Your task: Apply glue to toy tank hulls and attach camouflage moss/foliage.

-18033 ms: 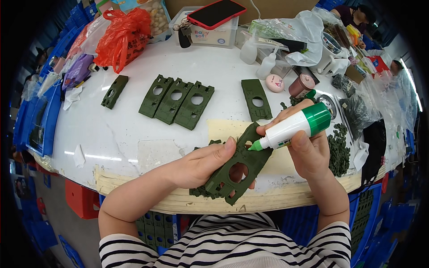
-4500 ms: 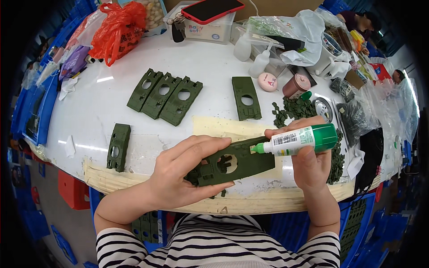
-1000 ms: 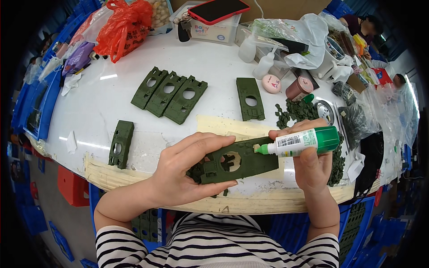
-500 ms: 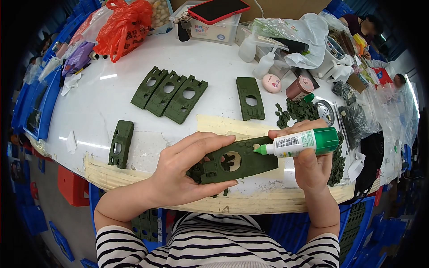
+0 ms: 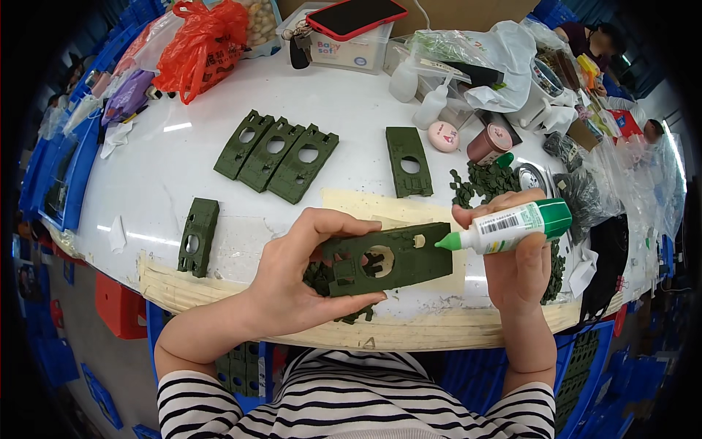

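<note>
My left hand [image 5: 292,256] grips a dark green plastic model hull [image 5: 420,260] by its left end, thumb below and fingers above. A large round hole and a small light opening pierce its top. My right hand [image 5: 515,267] is closed round a white glue bottle [image 5: 508,228] with a green tip and green base. The bottle's tip points left, just off the hull's right end. Small dark green parts [image 5: 316,274] lie partly hidden beneath my left hand. A similar hull [image 5: 198,238] lies to the left, another [image 5: 408,162] beyond the hands.
Three hulls [image 5: 276,157] lie side by side at the far left. Small green pieces [image 5: 493,179] are heaped at right, near a pink round container [image 5: 443,136] and squeeze bottles [image 5: 434,104]. A red plastic bag [image 5: 201,51] and a phone [image 5: 357,17] on a clear box are at the back.
My right hand has drawn the glue bottle to the right, off the small opening in the hull. The left hand still holds the hull, slightly shifted.
</note>
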The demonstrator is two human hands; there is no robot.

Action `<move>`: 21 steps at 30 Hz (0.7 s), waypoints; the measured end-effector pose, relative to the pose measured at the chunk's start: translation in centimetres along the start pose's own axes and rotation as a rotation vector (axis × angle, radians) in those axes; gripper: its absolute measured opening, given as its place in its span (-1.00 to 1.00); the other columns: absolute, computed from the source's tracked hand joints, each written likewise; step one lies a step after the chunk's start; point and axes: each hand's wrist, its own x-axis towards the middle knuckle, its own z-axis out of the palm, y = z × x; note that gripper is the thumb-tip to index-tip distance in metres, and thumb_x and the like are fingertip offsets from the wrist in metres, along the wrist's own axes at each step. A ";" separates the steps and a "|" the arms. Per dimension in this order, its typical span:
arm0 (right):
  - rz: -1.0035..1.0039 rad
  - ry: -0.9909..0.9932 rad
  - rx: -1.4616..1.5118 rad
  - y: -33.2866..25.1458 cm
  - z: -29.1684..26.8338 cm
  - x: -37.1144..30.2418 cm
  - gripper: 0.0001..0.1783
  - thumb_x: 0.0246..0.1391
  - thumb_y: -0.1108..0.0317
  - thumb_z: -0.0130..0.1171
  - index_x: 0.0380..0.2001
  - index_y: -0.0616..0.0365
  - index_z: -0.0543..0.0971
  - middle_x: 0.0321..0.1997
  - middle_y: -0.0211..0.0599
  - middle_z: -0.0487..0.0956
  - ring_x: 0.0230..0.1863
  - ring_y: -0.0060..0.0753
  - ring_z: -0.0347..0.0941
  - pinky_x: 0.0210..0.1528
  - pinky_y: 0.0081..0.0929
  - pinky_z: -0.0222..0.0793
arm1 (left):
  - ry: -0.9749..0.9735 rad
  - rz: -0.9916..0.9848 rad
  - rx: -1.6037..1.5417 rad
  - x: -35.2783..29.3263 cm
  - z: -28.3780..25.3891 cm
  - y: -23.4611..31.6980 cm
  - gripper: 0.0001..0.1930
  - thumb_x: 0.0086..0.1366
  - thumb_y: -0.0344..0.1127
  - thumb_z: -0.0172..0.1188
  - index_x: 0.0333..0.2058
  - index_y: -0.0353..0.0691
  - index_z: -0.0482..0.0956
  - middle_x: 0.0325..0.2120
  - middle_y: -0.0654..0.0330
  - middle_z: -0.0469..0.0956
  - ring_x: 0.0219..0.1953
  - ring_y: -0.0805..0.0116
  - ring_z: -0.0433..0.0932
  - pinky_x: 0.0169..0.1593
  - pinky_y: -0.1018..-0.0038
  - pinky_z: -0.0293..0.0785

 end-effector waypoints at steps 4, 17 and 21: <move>0.040 -0.040 0.041 0.2 0.2 0.0 -0.49 0.09 0.00 0.14 -0.18 0.24 0.32 -0.26 -0.01 0.57 -0.12 -0.12 0.54 0.01 -0.16 0.40 | 0.023 -0.145 -0.360 0.2 -0.3 0.1 -0.33 -0.11 -0.53 0.44 -0.07 -0.21 0.19 0.04 -0.03 0.36 -0.02 0.32 0.46 -0.02 0.39 0.51; 0.013 -0.055 -0.006 -0.2 1.0 -0.5 -0.44 0.05 -0.03 0.18 -0.15 0.24 0.31 -0.24 -0.01 0.55 -0.12 -0.18 0.54 -0.06 -0.27 0.47 | -0.317 -0.505 -1.007 0.1 0.6 0.2 -0.31 0.35 -0.04 -0.07 0.29 -0.23 -0.13 0.10 -0.06 0.27 0.20 0.07 0.26 0.18 0.13 0.28; 0.036 -0.097 0.000 0.5 1.6 -0.9 -0.47 0.05 0.10 0.22 -0.12 0.29 0.32 -0.18 0.00 0.54 -0.06 -0.16 0.52 -0.04 -0.28 0.47 | -0.427 -0.523 -1.023 -0.4 1.1 -0.5 -0.39 0.39 -0.13 -0.09 0.29 -0.18 -0.11 0.15 0.03 0.25 0.19 0.27 0.27 0.11 0.32 0.37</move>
